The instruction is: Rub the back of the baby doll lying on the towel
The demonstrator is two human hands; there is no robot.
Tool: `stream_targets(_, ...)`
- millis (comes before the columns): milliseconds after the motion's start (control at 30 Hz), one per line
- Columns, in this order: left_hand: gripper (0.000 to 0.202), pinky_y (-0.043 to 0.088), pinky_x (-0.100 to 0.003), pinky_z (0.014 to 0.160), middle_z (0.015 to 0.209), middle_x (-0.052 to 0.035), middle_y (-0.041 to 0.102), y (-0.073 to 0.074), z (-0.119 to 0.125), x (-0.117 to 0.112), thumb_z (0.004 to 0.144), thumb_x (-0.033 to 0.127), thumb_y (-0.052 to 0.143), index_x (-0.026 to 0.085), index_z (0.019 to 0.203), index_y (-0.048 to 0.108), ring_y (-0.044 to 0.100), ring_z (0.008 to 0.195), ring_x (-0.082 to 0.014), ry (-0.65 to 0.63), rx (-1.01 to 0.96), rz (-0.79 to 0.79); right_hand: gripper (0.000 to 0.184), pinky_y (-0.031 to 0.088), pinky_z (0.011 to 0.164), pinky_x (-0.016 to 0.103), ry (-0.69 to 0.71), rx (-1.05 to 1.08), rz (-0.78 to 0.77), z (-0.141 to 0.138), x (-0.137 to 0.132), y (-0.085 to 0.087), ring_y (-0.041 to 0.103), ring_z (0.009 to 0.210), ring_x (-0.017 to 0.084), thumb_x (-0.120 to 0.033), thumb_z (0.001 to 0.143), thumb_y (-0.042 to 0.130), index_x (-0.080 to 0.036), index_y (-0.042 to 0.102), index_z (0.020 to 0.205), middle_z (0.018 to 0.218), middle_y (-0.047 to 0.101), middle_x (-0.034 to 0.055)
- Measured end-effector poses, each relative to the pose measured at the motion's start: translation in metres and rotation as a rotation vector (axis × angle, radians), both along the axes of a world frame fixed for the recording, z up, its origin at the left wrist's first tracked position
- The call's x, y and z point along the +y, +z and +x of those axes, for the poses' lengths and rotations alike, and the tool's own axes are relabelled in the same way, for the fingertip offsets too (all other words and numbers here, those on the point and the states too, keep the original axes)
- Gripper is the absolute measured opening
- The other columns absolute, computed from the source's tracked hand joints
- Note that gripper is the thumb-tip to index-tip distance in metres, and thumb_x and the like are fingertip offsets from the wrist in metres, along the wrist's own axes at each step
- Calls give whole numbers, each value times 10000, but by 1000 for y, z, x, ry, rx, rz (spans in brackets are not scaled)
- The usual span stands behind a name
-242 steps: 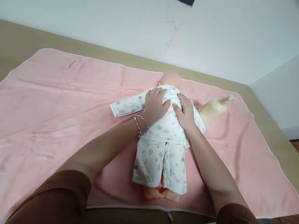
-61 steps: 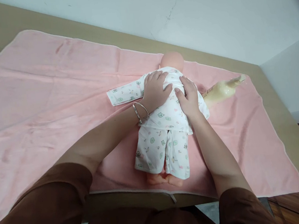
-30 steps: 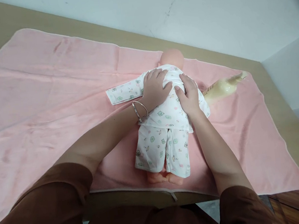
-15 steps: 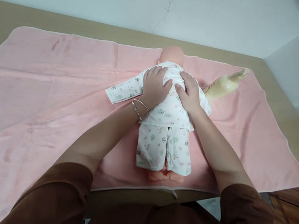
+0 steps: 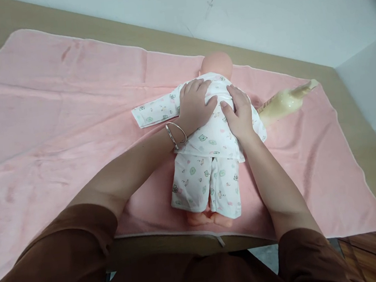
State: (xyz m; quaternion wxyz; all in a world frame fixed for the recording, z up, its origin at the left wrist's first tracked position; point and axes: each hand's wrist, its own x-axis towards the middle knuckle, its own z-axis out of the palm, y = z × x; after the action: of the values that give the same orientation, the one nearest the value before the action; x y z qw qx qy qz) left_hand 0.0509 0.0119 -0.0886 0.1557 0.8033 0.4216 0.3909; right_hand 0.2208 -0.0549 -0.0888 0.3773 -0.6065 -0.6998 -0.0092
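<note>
A baby doll (image 5: 217, 64) lies face down, with its bald head toward the wall and its feet toward me. It wears a white printed top (image 5: 213, 140) and matching trousers (image 5: 192, 181). My left hand (image 5: 197, 103) rests flat on the left of its upper back, fingers spread. On the right side of the back lies my right hand (image 5: 239, 110), its thumb apart from the fingers. One sleeve (image 5: 157, 110) stretches out to the left. The doll's face is hidden.
Under the doll spreads a creased pink blanket (image 5: 51, 106) on a wooden table (image 5: 367, 138). A glossy, cream-coloured, bottle-shaped object (image 5: 280, 104) lies right of the doll, close to its sleeve. A white wall (image 5: 262, 15) rises behind the table.
The view has shifted slightly, so the scene sits a little higher. Both hands stay on the doll's back, and the doll has not visibly moved on the blanket.
</note>
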Motion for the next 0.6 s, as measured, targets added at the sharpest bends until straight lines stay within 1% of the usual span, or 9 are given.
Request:
stream_targets(133, 415, 286, -517, 1257, 1427, -75, 602, 0, 1, 0, 974, 436, 540, 281, 1356, 590, 478, 1396, -318, 5, 1, -4, 574, 334, 1215, 622, 5, 3, -9, 1, 1, 0, 472, 1458, 327, -643, 990, 423, -310, 508, 1449, 1513, 576, 80)
stream_targets(267, 418, 291, -510, 1254, 1425, -77, 606, -1, 1, 1, 977, 462, 542, 279, 1350, 592, 481, 1393, -323, 2, -6, -1, 581, 339, 1218, 601, 4, -2, -3, 1, 1, -1, 477, 1454, 323, -639, 993, 423, -286, 517, 1444, 1507, 580, 94)
stream_targets(433, 434, 287, -489, 1251, 1428, -91, 604, -2, 1, 1, 970, 416, 526, 240, 1363, 579, 484, 1396, -322, 7, 18, 17, 594, 336, 1221, 596, 2, -3, -9, 0, 0, 0, 469, 1459, 320, -640, 994, 415, -279, 505, 1457, 1518, 569, 96)
stream_targets(533, 443, 276, -472, 1254, 1435, -108, 597, 0, 0, 0, 960, 379, 544, 218, 1372, 575, 477, 1409, -315, 16, 52, 15, 629, 323, 1230, 593, -8, -29, -50, 0, 0, 2, 448, 1479, 316, -654, 994, 394, -257, 490, 1472, 1542, 544, 116)
stream_targets(600, 450, 262, -483, 1257, 1455, -112, 583, 3, 0, -1, 962, 367, 548, 219, 1386, 563, 466, 1422, -316, 20, 74, 10, 660, 287, 1239, 625, -19, -55, -107, -1, 0, 5, 397, 1514, 324, -665, 993, 376, -253, 452, 1502, 1589, 488, 128)
